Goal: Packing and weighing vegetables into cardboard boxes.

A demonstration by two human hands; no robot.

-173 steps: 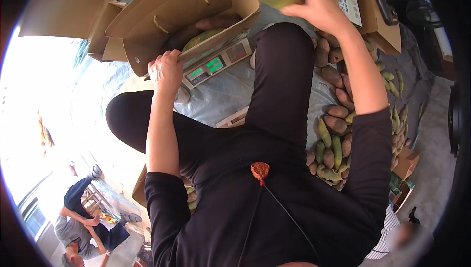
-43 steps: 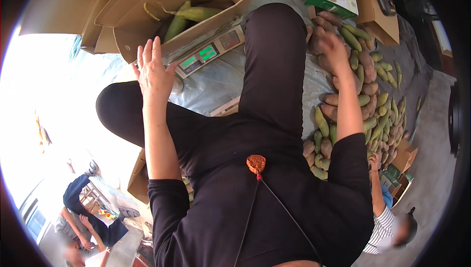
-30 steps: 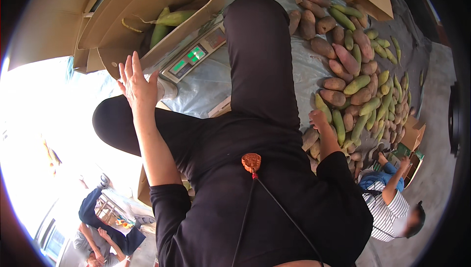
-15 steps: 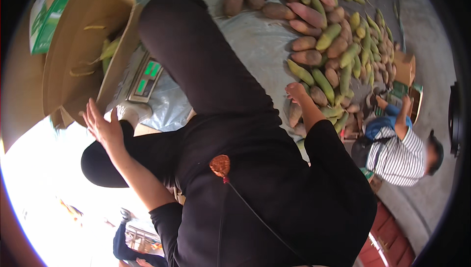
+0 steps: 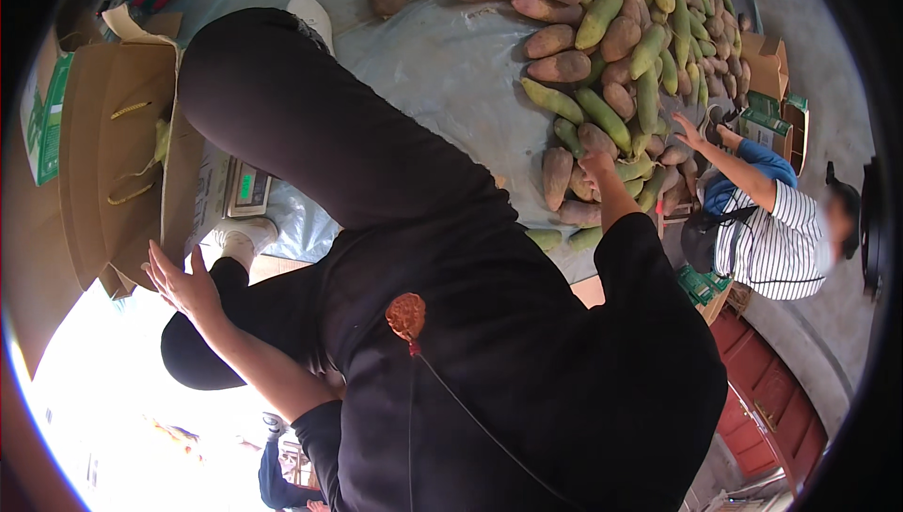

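My right hand [image 5: 594,170] is at the near edge of a pile of vegetables. Its fingers bend against the end of a reddish-brown root vegetable [image 5: 597,141], partly hiding it. Long green radishes [image 5: 605,115] and more reddish-brown roots [image 5: 557,178] lie around the hand. My left hand [image 5: 188,284] is open, fingers spread and holding nothing, beside the lower edge of an open cardboard box [image 5: 113,150]. Inside the box a green vegetable [image 5: 162,141] partly shows. Next to the box is a digital scale [image 5: 247,188] with a lit green display.
A grey plastic sheet [image 5: 451,89] covers the floor under the pile. On the right, a person in a striped shirt [image 5: 771,239] sits near the pile, one arm stretched toward it. Cardboard boxes [image 5: 767,65] stand beyond. A red door [image 5: 767,394] is at the lower right.
My right hand has moved from beside the pile onto a reddish-brown root. My left hand stays open near the box. The person on the right has stretched an arm toward the pile.
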